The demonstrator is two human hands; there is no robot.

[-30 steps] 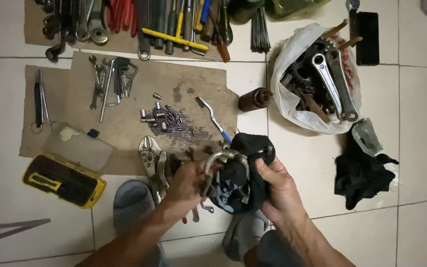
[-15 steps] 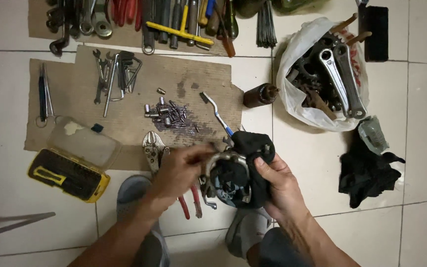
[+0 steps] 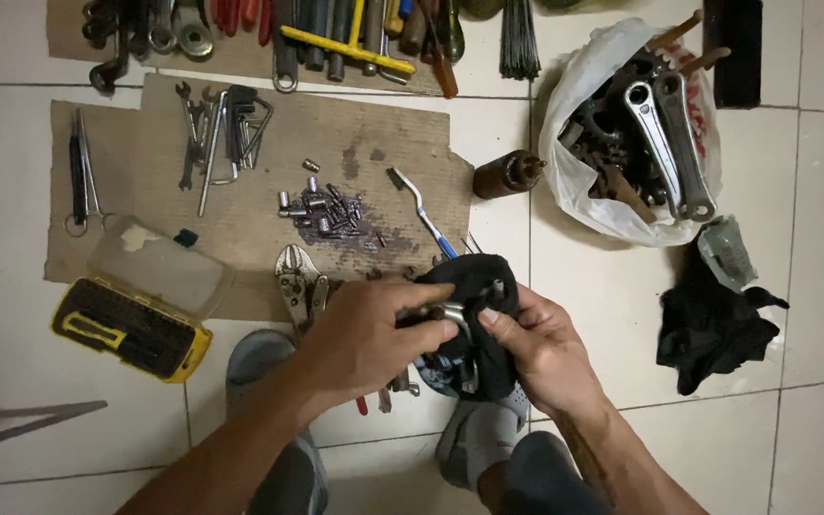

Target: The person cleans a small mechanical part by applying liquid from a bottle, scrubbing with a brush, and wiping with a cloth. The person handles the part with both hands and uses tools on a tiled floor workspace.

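My left hand (image 3: 369, 336) and my right hand (image 3: 541, 345) meet over a greasy metal bicycle part (image 3: 445, 315) wrapped in a black rag (image 3: 474, 286). The left fingers pinch the shiny metal piece where it sticks out of the cloth. My right hand cups the rag and the part from the right, thumb pressed on the cloth. Most of the part is hidden by the rag and my fingers. Locking pliers (image 3: 299, 283) lie just left of my left hand on the cardboard sheet (image 3: 269, 205).
Small sockets and bits (image 3: 328, 212), wrenches (image 3: 212, 124) and a toothbrush (image 3: 422, 210) lie on the cardboard. A yellow bit case (image 3: 131, 329) sits at left. A white bag of cranks (image 3: 641, 133), a brown bottle (image 3: 505, 175) and another black rag (image 3: 712, 329) lie at right. My grey slippers (image 3: 264, 367) are below.
My left hand moved from beneath the part to its top and now pinches the metal piece. The rag has been pulled further over the part, hiding the round metal ring seen earlier.
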